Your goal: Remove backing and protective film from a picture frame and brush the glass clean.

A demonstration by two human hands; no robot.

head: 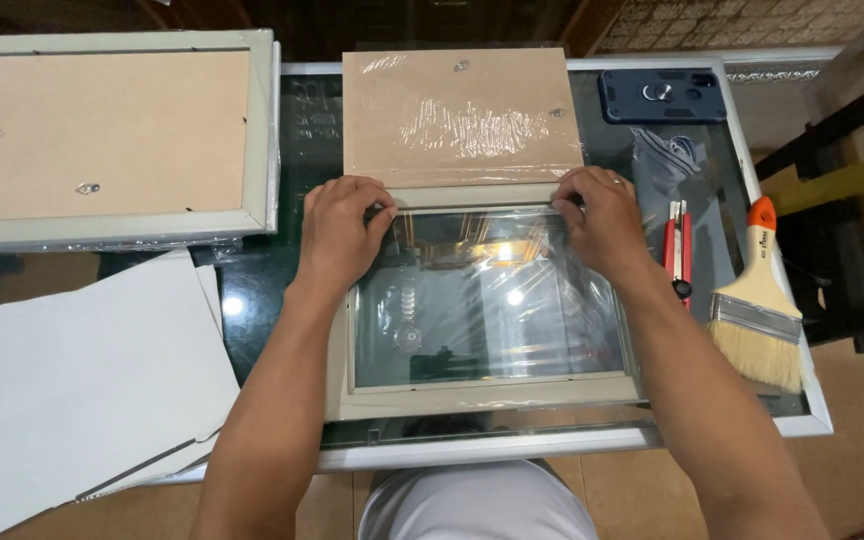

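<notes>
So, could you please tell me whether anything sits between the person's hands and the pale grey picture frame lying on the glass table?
Nothing visible does: the left hand and right hand already rest on the top edge of the pale grey picture frame, fingertips at its corners.

left hand [340, 232], right hand [602, 222], fingers curled, forearms extended forward

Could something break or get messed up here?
Maybe. Both hands, left hand and right hand, pinch the top edge of a glass-fronted picture frame; a slip could crack the glass. The utility knife lies close by the right wrist and could get bumped.
</notes>
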